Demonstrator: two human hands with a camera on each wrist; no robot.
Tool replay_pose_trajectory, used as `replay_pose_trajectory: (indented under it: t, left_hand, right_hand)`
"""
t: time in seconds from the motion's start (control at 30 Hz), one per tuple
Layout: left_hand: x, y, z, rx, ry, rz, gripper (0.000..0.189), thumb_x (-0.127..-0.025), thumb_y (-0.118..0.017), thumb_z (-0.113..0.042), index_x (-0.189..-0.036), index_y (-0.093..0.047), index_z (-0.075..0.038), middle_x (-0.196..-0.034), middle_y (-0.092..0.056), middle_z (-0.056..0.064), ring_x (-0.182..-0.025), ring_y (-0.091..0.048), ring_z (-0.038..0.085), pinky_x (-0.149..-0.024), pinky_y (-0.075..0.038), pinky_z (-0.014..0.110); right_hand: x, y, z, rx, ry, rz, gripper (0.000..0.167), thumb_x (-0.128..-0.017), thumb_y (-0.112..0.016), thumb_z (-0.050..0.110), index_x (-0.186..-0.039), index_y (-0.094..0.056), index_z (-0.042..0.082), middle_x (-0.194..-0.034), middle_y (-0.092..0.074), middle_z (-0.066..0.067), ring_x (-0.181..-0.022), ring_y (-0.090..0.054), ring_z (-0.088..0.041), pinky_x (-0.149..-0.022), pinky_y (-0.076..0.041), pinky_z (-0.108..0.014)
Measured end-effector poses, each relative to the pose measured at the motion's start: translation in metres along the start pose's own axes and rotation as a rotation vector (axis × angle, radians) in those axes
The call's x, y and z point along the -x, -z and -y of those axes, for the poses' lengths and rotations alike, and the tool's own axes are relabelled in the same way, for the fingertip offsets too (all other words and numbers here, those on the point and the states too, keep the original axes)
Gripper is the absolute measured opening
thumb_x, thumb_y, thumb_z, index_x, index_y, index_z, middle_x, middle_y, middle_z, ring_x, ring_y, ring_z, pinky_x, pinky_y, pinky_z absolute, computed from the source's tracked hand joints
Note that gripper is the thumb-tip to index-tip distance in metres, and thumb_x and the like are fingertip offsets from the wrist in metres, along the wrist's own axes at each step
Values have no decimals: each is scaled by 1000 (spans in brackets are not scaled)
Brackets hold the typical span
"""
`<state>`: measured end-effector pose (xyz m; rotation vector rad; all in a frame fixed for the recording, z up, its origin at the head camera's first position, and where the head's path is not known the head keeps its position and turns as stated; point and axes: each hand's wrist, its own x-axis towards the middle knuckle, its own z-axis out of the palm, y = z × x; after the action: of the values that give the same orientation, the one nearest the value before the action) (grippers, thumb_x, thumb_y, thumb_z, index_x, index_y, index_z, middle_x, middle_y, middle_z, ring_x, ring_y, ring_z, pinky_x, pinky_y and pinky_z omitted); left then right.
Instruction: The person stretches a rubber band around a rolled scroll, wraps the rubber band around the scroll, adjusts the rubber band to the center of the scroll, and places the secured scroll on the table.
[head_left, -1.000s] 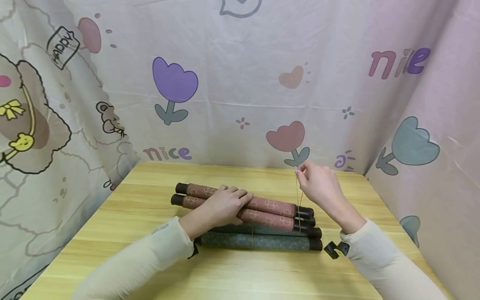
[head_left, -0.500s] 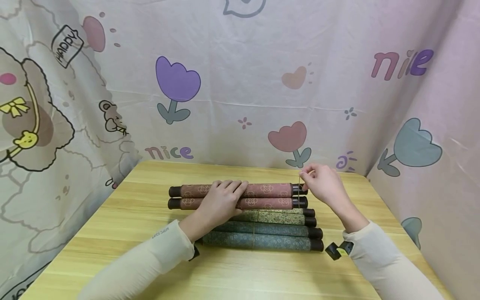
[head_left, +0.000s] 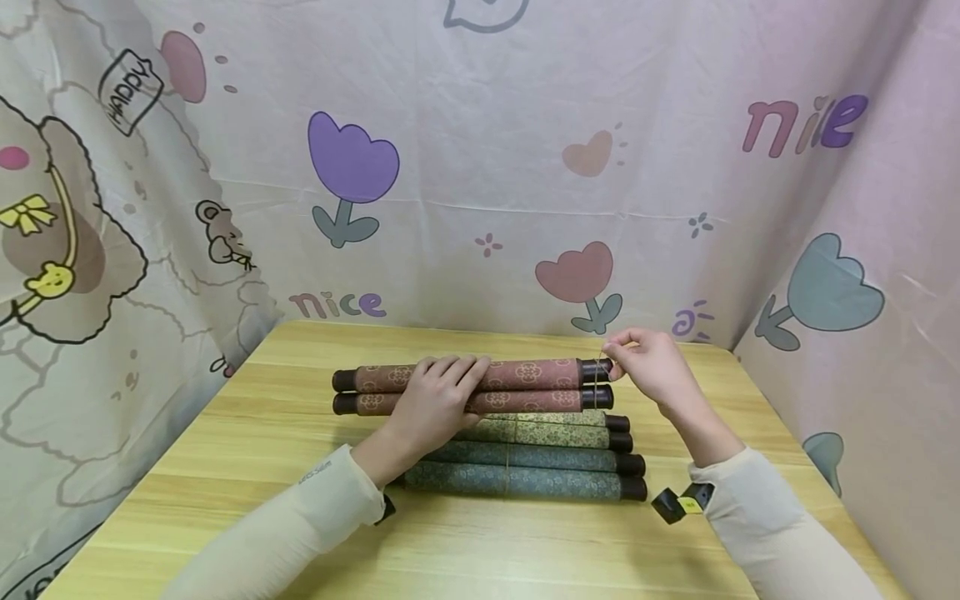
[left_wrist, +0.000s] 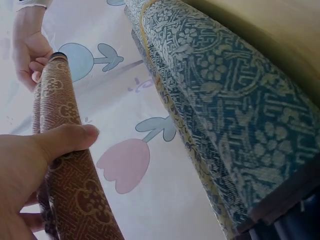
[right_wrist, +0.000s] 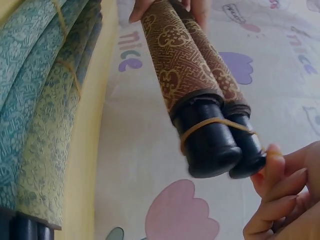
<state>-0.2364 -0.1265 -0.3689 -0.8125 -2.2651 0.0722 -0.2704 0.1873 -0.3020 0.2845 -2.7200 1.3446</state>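
Observation:
Two reddish-brown patterned scrolls [head_left: 532,374] with dark end knobs lie side by side, raised off the table. My left hand [head_left: 431,398] grips them together around the middle, its thumb across one roll in the left wrist view. A thin tan rubber band [right_wrist: 212,121] loops round both dark knobs at their right end. With thumb and fingertips my right hand [head_left: 651,367] pinches that band and draws it out beside the knobs. Nearer me lie yellow-green scrolls [head_left: 562,435] and blue scrolls [head_left: 562,482]; another band [left_wrist: 142,25] crosses the blue ones.
All this is on a light wood table [head_left: 480,550]. A printed fabric curtain [head_left: 450,167] hangs behind the table and along its sides. Cameras are strapped at both wrists, the right one a black mount [head_left: 678,502] below the sleeve.
The reddish-brown scrolls have risen away from me and levelled out, uncovering the yellow-green scrolls. My right hand has shifted slightly right and down, still pinching the band, its stretched loop now shorter.

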Motion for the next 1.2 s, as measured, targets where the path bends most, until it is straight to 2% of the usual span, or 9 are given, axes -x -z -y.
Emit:
replay_pose_trajectory:
  t: [0.13,0.23,0.33,0.43,0.67,0.87,1.03,1.17,1.2]
  left_hand:
    - [2,-2,1,10,-3,-69,94,-58,-94,-42,-137,-55,-6,-123,-64,12,-107,-62,31,-88,-50,48]
    - [3,-5,2,30,0,-135,93,-57,-95,-41,-134,-57,-4,-120,-65,13,-104,-64,31,-88,-52,47]
    - [3,-6,2,67,20,-199,91,-57,-95,-39,-132,-59,-3,-118,-65,15,-101,-65,31,-88,-53,47]
    - [3,-6,2,98,50,-245,89,-58,-95,-38,-131,-59,-2,-116,-65,15,-98,-65,31,-88,-53,47]
    - [3,-4,0,161,125,-301,86,-61,-93,-41,-130,-59,-2,-115,-66,15,-95,-66,33,-86,-54,47]
    - [-1,-3,-2,221,221,-301,83,-61,-93,-41,-128,-61,-4,-114,-67,14,-94,-67,33,-80,-56,48]
    - [-6,-4,-3,256,272,-255,82,-63,-92,-43,-128,-61,-5,-115,-67,12,-92,-68,30,-73,-57,46]
    - [-9,-5,-5,257,299,-210,82,-64,-90,-45,-130,-61,-5,-115,-67,12,-90,-69,30,-72,-58,45]
    - [-10,-5,-5,254,303,-200,83,-65,-90,-46,-130,-60,-5,-115,-67,12,-90,-69,30,-72,-58,45]
  right_hand:
    - [2,0,-2,-277,-36,52,21,-99,-55,13,-102,-60,-7,-57,-58,2,-46,-37,-6,-45,-28,-21]
    - [4,0,-2,-534,-65,102,13,-100,-50,6,-94,-60,-1,-56,-54,4,-41,-32,-2,-41,-25,-16]
    - [7,1,-1,-738,-80,137,22,-100,-45,2,-87,-63,6,-56,-52,5,-41,-33,0,-41,-23,-15]
    - [11,4,2,-857,-76,147,29,-101,-45,2,-83,-65,11,-56,-52,5,-40,-31,0,-41,-22,-15]
    - [18,3,10,-1065,-37,148,20,-102,-52,9,-86,-64,9,-58,-55,5,-42,-32,-3,-45,-19,-18]
    - [21,-7,18,-1266,-48,95,21,-102,-50,8,-85,-63,7,-59,-59,2,-42,-35,-3,-44,-19,-16]
    - [20,-20,24,-1448,-166,48,15,-104,-47,10,-90,-53,9,-62,-58,1,-42,-33,-4,-43,-22,-15]
    - [18,-30,27,-1568,-281,17,2,-105,-41,11,-105,-43,10,-63,-54,2,-41,-30,-5,-43,-22,-15]
    - [17,-33,28,-1589,-313,18,6,-106,-40,11,-111,-42,10,-63,-53,2,-41,-30,-5,-43,-22,-15]
